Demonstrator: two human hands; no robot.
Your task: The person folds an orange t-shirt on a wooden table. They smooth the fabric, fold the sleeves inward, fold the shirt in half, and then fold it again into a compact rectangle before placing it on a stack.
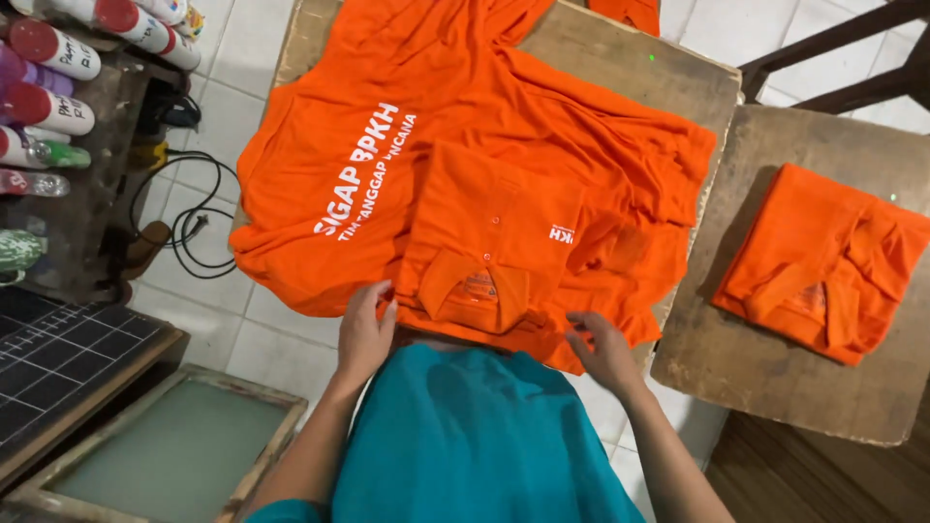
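A folded orange polo shirt (489,242) lies collar toward me on top of a spread pile of orange shirts (349,145) with white lettering, on a wooden table (630,58). My left hand (366,329) rests at the near left corner of the folded shirt, fingers touching its edge. My right hand (603,351) touches the near right edge of the orange cloth, fingers apart. Neither hand visibly grips anything. My teal shirt fills the bottom of the view.
A second folded orange shirt (823,261) lies on a lower wooden board (765,387) at right. Paint bottles (48,87) crowd a shelf at far left, with black cables (194,213) on the tiled floor. A framed printing screen (165,455) sits at bottom left.
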